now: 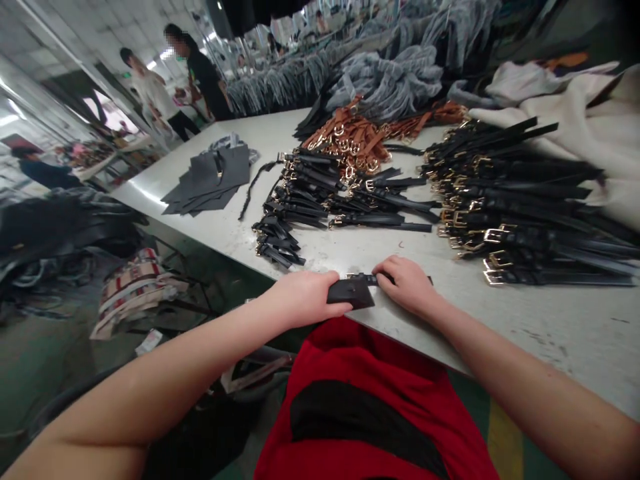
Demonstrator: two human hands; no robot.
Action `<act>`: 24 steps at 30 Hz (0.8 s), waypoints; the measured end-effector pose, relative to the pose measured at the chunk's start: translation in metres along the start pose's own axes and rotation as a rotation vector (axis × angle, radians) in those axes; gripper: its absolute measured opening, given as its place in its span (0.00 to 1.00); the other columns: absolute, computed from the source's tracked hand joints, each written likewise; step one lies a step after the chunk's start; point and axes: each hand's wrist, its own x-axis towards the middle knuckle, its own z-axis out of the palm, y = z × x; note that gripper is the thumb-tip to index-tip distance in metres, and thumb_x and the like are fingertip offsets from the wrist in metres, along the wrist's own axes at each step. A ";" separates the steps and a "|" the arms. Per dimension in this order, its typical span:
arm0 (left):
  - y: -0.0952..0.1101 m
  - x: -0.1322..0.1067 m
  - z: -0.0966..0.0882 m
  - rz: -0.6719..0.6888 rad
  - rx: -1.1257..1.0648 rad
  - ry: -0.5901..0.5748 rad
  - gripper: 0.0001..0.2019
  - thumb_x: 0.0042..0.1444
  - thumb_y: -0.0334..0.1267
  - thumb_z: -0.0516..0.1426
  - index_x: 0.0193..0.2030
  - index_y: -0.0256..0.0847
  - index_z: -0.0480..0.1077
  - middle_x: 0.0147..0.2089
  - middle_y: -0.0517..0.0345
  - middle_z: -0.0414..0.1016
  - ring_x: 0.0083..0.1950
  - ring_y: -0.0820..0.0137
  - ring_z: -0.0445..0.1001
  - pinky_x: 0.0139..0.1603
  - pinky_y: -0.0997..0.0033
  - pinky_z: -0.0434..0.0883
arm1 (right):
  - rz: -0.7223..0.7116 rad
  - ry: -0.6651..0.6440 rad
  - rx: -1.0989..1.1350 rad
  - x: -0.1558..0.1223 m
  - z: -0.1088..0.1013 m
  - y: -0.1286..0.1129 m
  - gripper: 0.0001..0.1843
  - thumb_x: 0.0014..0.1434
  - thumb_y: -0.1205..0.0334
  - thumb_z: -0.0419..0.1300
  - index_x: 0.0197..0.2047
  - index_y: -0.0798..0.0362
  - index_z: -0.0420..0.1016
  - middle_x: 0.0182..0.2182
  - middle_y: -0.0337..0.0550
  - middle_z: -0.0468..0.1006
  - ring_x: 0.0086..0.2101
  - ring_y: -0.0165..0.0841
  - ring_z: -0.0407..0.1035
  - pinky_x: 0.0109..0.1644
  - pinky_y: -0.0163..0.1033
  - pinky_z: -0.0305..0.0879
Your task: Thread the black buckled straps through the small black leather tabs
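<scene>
At the table's near edge my left hand (313, 297) grips a small flat black leather piece (353, 293) between thumb and fingers. Just behind that piece lies a short black strap with a gold buckle (367, 278). My right hand (403, 280) is closed over the strap, its fingertips pressed on it against the tabletop; the strap's end shows past the hand. Beyond both hands lie rows of black buckled straps (305, 190), their gold buckles mostly facing left.
The white table (320, 250) also bears a larger pile of black straps (530, 193), brown buckled straps (360, 137), stacked dark sheets (213, 177) and grey strip bundles (385, 80). Cream cloth (585, 113) lies at the right. Two people (200, 73) stand beyond the table's far left end.
</scene>
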 end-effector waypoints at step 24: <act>0.029 0.052 -0.029 -0.019 0.279 -0.132 0.24 0.49 0.57 0.47 0.42 0.39 0.68 0.37 0.49 0.75 0.38 0.61 0.72 0.34 0.68 0.65 | 0.068 0.008 0.098 -0.002 -0.003 0.007 0.14 0.56 0.65 0.47 0.43 0.55 0.69 0.39 0.46 0.74 0.39 0.36 0.66 0.44 0.40 0.56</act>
